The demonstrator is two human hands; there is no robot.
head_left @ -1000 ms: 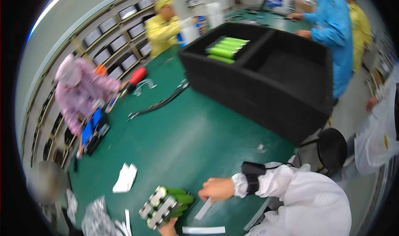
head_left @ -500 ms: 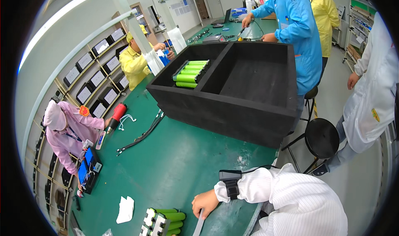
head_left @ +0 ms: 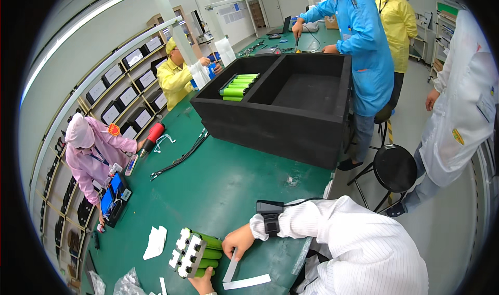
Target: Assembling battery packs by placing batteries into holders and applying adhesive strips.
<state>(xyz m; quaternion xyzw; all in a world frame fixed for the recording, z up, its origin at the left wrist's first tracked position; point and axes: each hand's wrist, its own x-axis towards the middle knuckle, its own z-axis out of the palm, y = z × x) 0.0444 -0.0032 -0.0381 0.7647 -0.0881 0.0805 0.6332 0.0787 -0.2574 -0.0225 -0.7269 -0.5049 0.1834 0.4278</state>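
At the near edge of the green table, a battery pack (head_left: 208, 254) of green cylindrical cells is tilted. Its near-left face carries a white-and-grey plate with notches. Below it, my left hand (head_left: 201, 283) grips the pack's lower edge with the thumb against the cells; most of that hand is hidden. My right hand (head_left: 238, 241), beside the pack's right side, pinches a thin pale strip (head_left: 231, 265) that hangs down. The strip's lower end meets a white length (head_left: 247, 282) pointing right; whether the two are one piece I cannot tell. A black device is strapped on my right wrist.
White paper (head_left: 155, 242) and clear plastic bags (head_left: 129, 283) lie left of the pack. Farther off are black cables (head_left: 183, 160), a red heat gun (head_left: 154, 135), and a large black two-compartment box (head_left: 270, 131) holding more green cells. Several people surround the table; a black stool (head_left: 395, 168) stands right.
The view has shifted, bringing the pack higher into sight. My left hand now shows, holding the pack. My right hand still pinches the strip, and a white length now shows at its lower end.
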